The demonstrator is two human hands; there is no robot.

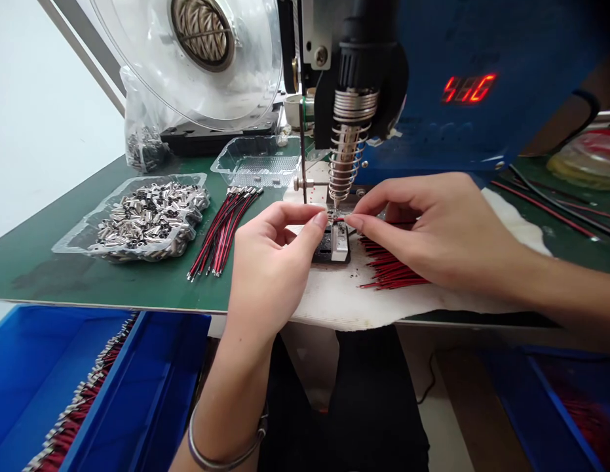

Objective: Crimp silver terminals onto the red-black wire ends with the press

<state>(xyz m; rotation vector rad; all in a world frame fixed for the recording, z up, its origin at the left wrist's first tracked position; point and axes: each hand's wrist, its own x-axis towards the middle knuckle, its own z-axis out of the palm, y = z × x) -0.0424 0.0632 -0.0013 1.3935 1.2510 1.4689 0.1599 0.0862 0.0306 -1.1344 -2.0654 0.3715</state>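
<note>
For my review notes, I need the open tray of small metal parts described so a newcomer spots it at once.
On the green table, look to the left of the left hand. Beside a bundle of red and black wires sits a clear plastic tray. It is heaped with silvery metal pieces, unlike the similar tray behind.

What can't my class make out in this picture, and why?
All in the head view:
What the left hand pinches: too small, partly covered by fingertips.
Part of the right-hand wire pile: behind the right hand.
Lower-left blue bin: cut off by the edge.
Markings on the blue machine: too faint.
</note>
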